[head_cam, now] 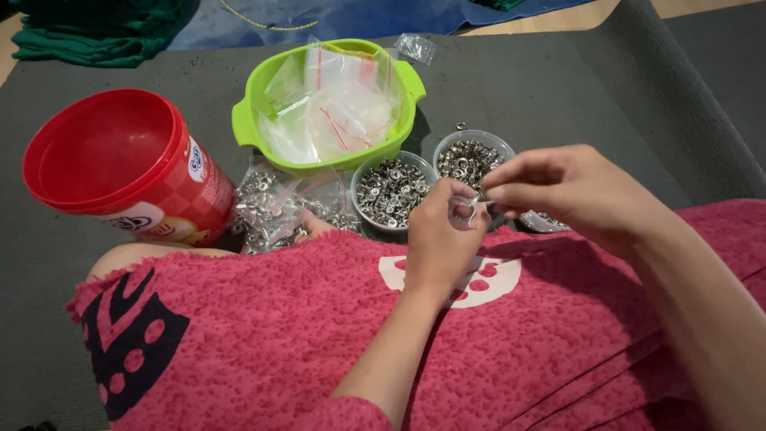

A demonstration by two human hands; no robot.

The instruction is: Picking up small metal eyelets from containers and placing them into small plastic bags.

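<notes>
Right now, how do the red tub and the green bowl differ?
The red tub is round, tilted on its side and looks empty inside; the green bowl sits upright, has side handles and is filled with small clear zip bags. The tub carries a printed label; the bowl is plain. Both are open plastic containers on the grey mat.

Home floor setup, piecework style: grey mat (558,88), folded green cloth (96,32), red tub (120,160), green bowl (255,120) of zip bags (339,104), small bowls (391,191) of metal eyelets.
</notes>
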